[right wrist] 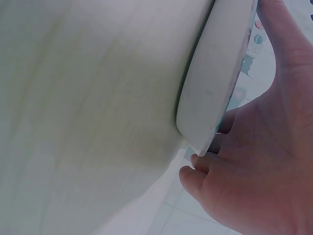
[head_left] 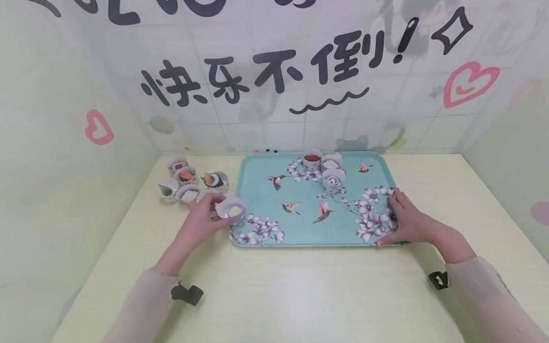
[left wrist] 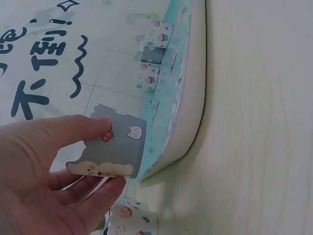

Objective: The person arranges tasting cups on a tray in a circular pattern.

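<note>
My left hand [head_left: 201,214] pinches a small scalloped paper cup [left wrist: 120,142] between thumb and fingers, at the left edge of the tray. Grey with a cartoon print outside, the cup shows something white and yellow inside in the head view. The turquoise tray [head_left: 266,186], patterned with birds and blossoms, lies flat on the table. At its front right corner my right hand [head_left: 413,221] grips the rim, thumb at the front edge and fingers along the right side. Three similar cups stand at the tray's back, one with red filling [head_left: 313,159].
Left of the tray, several more paper cups stand close together, among them one with orange filling [head_left: 187,176] and one with a green piece [head_left: 166,190]. The pale wooden table [head_left: 300,290] ends at a printed wall [head_left: 257,128] behind, with walls at both sides.
</note>
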Demonstrator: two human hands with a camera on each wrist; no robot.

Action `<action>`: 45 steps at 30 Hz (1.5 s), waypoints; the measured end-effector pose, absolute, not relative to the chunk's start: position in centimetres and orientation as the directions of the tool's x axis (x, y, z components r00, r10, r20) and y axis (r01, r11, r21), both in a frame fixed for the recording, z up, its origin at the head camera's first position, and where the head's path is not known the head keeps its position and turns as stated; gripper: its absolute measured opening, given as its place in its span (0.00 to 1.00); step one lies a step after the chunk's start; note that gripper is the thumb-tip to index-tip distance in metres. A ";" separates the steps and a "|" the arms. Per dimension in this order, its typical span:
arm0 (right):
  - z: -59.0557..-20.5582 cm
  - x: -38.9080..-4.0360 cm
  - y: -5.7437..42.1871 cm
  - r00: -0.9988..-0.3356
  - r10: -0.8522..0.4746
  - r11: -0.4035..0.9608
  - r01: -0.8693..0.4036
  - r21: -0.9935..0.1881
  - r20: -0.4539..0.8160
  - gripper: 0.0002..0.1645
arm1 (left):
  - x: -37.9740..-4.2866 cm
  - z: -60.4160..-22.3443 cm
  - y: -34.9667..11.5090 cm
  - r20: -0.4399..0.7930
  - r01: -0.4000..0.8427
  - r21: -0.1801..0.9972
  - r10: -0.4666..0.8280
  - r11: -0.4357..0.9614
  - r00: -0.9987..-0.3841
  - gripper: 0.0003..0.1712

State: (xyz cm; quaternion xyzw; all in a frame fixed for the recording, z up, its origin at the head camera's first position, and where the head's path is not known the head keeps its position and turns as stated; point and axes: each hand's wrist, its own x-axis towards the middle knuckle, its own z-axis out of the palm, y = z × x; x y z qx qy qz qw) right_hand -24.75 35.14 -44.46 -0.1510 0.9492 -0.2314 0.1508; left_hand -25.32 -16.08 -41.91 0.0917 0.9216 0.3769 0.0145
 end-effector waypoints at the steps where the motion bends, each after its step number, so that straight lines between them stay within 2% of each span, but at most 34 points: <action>1: -44.5 -24.8 35.1 -0.909 -0.356 0.848 -0.218 -0.483 -0.216 0.86 | -25.4 -41.9 -15.8 0.039 0.159 0.703 0.185 0.693 -0.982 0.33; 27: -44.4 -24.7 35.1 -0.911 -0.350 0.852 -0.214 -0.477 -0.217 0.85 | -28.7 -42.4 -7.2 0.027 0.213 0.785 0.311 0.581 -0.950 0.34; 45: -44.3 -24.6 35.0 -0.912 -0.352 0.849 -0.217 -0.482 -0.209 0.85 | -30.3 -41.8 -0.8 -0.022 0.216 0.743 0.345 0.634 -0.938 0.33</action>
